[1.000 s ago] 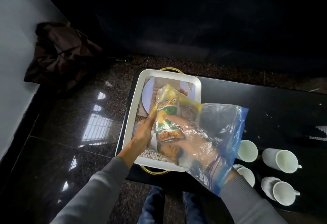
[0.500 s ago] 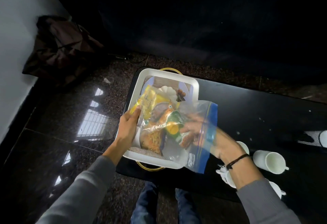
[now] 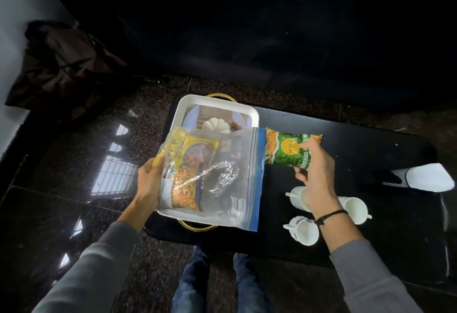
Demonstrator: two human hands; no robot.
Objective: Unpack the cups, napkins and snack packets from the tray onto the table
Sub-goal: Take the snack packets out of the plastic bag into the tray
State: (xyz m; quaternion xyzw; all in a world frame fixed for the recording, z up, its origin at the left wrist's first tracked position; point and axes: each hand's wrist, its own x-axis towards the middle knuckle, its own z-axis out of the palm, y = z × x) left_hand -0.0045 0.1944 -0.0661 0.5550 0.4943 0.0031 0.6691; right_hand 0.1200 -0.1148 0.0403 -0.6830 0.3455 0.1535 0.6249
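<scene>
A white tray (image 3: 217,103) with gold handles sits at the left end of the black table (image 3: 371,154). Over it, my left hand (image 3: 149,176) grips the left edge of a clear zip bag (image 3: 237,184) that holds a yellow snack packet (image 3: 190,154) and a foil-wrapped item. My right hand (image 3: 314,166) holds a green snack packet (image 3: 289,149) just outside the bag's blue-edged mouth, above the table. Three white cups (image 3: 303,231) lie on the table below my right hand. A white scalloped dish (image 3: 216,126) and a pale plate remain at the tray's far end.
A white object (image 3: 430,180) lies at the table's right. The floor is glossy dark granite with window reflections. A dark bag (image 3: 59,65) slumps against the wall at far left. My knees in jeans are under the table's near edge.
My right hand has come out of the zip bag, drawing the green snack packet to the right over the table. My left hand has kept hold of the bag.
</scene>
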